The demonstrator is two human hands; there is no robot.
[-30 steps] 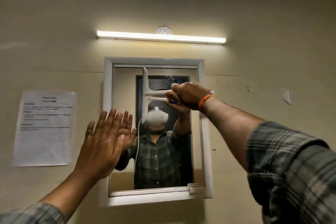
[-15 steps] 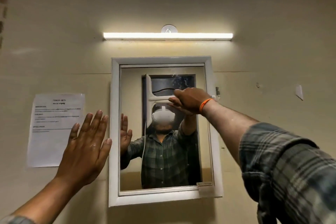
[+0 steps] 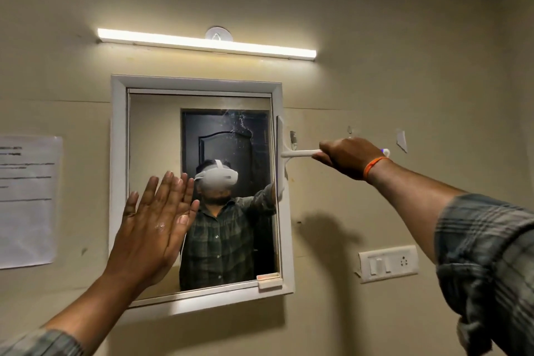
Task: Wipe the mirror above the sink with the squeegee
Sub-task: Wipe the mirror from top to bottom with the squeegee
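Note:
A white-framed mirror (image 3: 118,153) hangs on a beige wall. My right hand (image 3: 349,156), with an orange band at the wrist, is shut on the handle of a white squeegee (image 3: 281,153). The squeegee's blade stands upright at the mirror's right edge, over the frame. Water streaks and spots show on the upper glass near the reflected dark door. My left hand (image 3: 153,225) is raised flat with fingers apart at the mirror's lower left, holding nothing. The sink is out of view.
A lit tube light (image 3: 206,44) runs above the mirror. A paper notice (image 3: 27,202) is taped to the wall at the left. A white switch plate (image 3: 388,263) sits lower right. Small hooks and a paper scrap (image 3: 401,140) are right of the mirror.
My right hand has drawn the squeegee from the mirror's middle to its right edge. My left hand, after drifting left onto the wall, is back over the mirror's lower left.

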